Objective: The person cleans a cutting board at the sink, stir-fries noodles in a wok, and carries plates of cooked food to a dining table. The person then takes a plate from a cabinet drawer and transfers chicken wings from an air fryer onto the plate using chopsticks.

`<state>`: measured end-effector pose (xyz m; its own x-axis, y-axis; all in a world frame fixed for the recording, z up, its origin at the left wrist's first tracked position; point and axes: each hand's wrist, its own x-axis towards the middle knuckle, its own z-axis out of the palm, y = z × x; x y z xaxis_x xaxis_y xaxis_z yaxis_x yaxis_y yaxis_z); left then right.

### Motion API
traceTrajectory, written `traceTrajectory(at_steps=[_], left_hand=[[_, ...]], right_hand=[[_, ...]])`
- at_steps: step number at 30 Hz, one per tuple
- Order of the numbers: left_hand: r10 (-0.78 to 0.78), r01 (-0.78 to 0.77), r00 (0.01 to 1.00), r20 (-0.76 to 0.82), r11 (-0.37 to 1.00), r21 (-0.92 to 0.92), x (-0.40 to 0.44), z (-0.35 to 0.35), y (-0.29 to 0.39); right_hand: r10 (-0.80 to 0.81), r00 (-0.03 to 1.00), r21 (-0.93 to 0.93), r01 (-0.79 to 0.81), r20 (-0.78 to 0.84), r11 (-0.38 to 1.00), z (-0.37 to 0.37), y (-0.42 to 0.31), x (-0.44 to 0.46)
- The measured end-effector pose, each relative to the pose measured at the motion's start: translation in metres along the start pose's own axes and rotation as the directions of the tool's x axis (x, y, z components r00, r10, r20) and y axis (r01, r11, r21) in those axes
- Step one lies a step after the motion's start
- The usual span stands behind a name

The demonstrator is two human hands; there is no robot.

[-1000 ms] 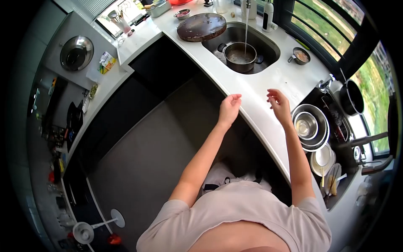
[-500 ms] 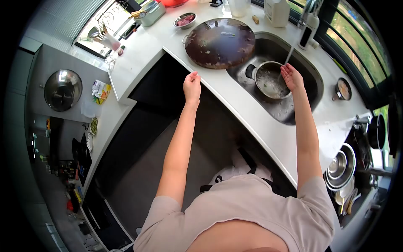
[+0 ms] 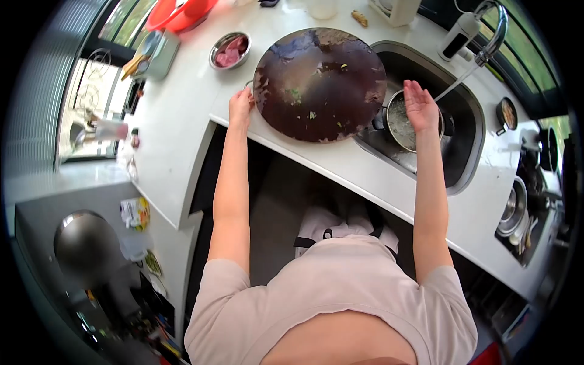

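White tabletop [image 3: 173, 106] nearest, its hard front edge passing close by the round board. At that board's left side, the left hand [image 3: 241, 106], fingers curled beside a small metal ring [image 3: 248, 83]; grip clamped on the ring or merely against it, impossible to tell. Then the board [image 3: 316, 85] itself, dark and wet-looking, between the hands, jutting partly over the sink [image 3: 471, 143]. Likeliest trouble here: a slide over the front edge or a tip into the sink, caused by slick wood, a one-sided pull and that overhang. Above the pot [image 3: 399, 128] in the sink, the right hand [image 3: 421, 109], palm flat, fingers apart from any object. Possible there: a knock to the pot from the board's rim, or splashing from the water [image 3: 451, 87] below the tap [image 3: 502, 27]. Farther off, a bowl [image 3: 214, 59] of meat [image 3: 229, 53], near enough for a bump.

Hidden: left fingertips in part, board's underside, pot's middle behind the right hand. Hard to make out: the water's landing spot. Cut off by the top border: a red basin [image 3: 182, 23].
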<state>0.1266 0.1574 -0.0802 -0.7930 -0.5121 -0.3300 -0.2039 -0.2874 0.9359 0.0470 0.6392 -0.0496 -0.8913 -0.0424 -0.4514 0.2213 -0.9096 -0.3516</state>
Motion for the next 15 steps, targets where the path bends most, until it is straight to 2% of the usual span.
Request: traceTrajectory(at_steps=[2, 4, 6, 7, 8, 9, 10, 12, 14, 15], left_hand=[[-0.095, 0.095, 0.995, 0.003, 0.99, 0.102, -0.011, 0.017, 0.02], [-0.161, 0.156, 0.984, 0.07, 0.985, 0.076, -0.02, 0.011, 0.019], [-0.18, 0.176, 0.979, 0.095, 0.983, 0.045, -0.04, 0.013, 0.031], [-0.181, 0.177, 0.977, 0.112, 0.983, 0.046, -0.054, 0.016, 0.036], [-0.18, 0.175, 0.975, 0.13, 0.983, 0.045, -0.067, 0.018, 0.039], [-0.198, 0.193, 0.971, 0.134, 0.98, 0.049, -0.08, 0.021, 0.041], [-0.211, 0.206, 0.967, 0.139, 0.977, 0.051, -0.092, 0.026, 0.042], [-0.23, 0.227, 0.957, 0.178, 0.973, 0.038, -0.106, 0.033, 0.037], [-0.214, 0.211, 0.95, 0.228, 0.977, 0.039, -0.116, 0.035, 0.033], [-0.185, 0.187, 0.956, 0.228, 0.982, 0.015, -0.121, 0.039, 0.033]], right_hand=[[0.041, 0.995, -0.023, -0.039, 0.094, 0.999, 0.023, 0.026, -0.025], [0.044, 0.993, -0.102, -0.033, 0.109, 0.994, 0.048, 0.057, -0.048], [-0.036, 0.995, -0.415, 0.073, 0.096, 0.907, 0.066, 0.085, -0.071], [-0.106, 0.976, -0.635, 0.206, 0.192, 0.745, 0.067, 0.102, -0.081], [-0.139, 0.944, -0.794, 0.326, 0.298, 0.513, 0.068, 0.119, -0.09], [-0.17, 0.856, -0.816, 0.517, 0.489, 0.256, 0.068, 0.138, -0.102], [-0.139, 0.737, -0.746, 0.665, 0.662, -0.025, 0.071, 0.156, -0.115], [0.072, 0.637, -0.621, 0.766, 0.767, -0.167, 0.089, 0.187, -0.145], [0.272, 0.588, -0.51, 0.803, 0.762, -0.309, 0.092, 0.212, -0.155], [0.288, 0.602, -0.483, 0.784, 0.745, -0.39, 0.089, 0.211, -0.152]])
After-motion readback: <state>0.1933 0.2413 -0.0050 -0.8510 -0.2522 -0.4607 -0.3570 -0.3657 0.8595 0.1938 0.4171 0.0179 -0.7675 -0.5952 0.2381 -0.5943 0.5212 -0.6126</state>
